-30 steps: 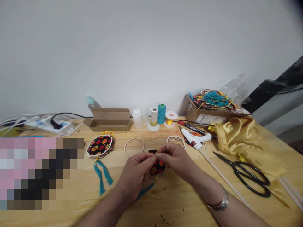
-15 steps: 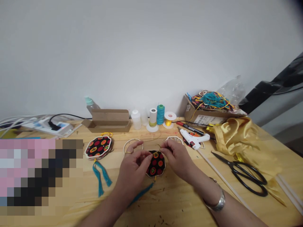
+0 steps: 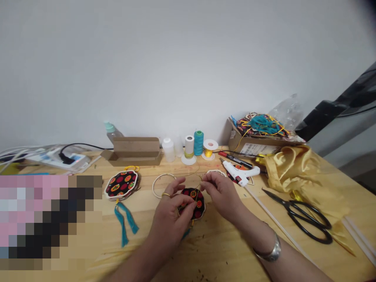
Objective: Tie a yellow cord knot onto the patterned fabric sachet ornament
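Thumb and forefinger of my left hand (image 3: 173, 213) pinch a thin yellowish cord (image 3: 197, 193) above a black ornament (image 3: 200, 201) with red and orange flower patterns. Closed on the same cord a little farther up is my right hand (image 3: 219, 192), so the strand runs between the two hands. Under my left hand the ornament lies on the table, partly hidden, with a bit of its teal tassel (image 3: 187, 234) showing below. Just beyond my left fingers rests a pale ring (image 3: 157, 184).
To the left lies a stack of similar ornaments (image 3: 120, 186) with teal tassels. Thread spools (image 3: 199, 143), bottles (image 3: 168, 150) and an open carton (image 3: 133, 156) stand along the wall. A white glue gun (image 3: 241, 172), black scissors (image 3: 305, 215) and gold cloth (image 3: 293, 168) are at right.
My left hand has moved slightly right and down, nearer the ornament's middle, and the cord between my hands now runs more steeply. My right hand has hardly moved.
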The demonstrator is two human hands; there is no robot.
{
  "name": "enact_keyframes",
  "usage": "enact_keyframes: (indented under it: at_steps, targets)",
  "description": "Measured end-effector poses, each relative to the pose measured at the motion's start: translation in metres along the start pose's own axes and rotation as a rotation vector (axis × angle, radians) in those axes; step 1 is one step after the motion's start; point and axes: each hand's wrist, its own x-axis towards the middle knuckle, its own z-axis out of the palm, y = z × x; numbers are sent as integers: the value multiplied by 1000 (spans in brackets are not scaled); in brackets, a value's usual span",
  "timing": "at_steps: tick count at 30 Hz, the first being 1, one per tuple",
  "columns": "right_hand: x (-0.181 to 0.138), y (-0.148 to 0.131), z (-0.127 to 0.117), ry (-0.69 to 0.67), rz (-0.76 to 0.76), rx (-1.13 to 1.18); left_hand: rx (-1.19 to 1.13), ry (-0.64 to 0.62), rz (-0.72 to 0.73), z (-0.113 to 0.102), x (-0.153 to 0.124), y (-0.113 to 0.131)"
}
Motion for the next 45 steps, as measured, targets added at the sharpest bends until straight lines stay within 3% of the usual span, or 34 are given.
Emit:
enact_keyframes:
  at_steps: [4,7,13,21,25,37,42,45]
  targets:
    - [-2,-5,4,-149,195,421,-68,-72,-22,3,-2,0]
    - [-4,-10,5,-239,267,588,-171,-124,-48,1,-1,8]
    - [-6,-10,7,-231,243,458,-761,-51,-356,0,2,15]
    - [-7,-6,7,-215,185,287,-540,-157,-400,-6,7,12]
    - [-7,-4,8,-235,181,310,-506,-173,-436,-8,9,18]
    - [-6,-10,5,-324,352,485,-798,-247,-530,-7,8,12]
    - [-6,-11,5,-336,331,474,-832,-250,-494,-5,8,9]
    - [-6,-10,4,-345,259,396,-830,-183,-539,-6,8,10]
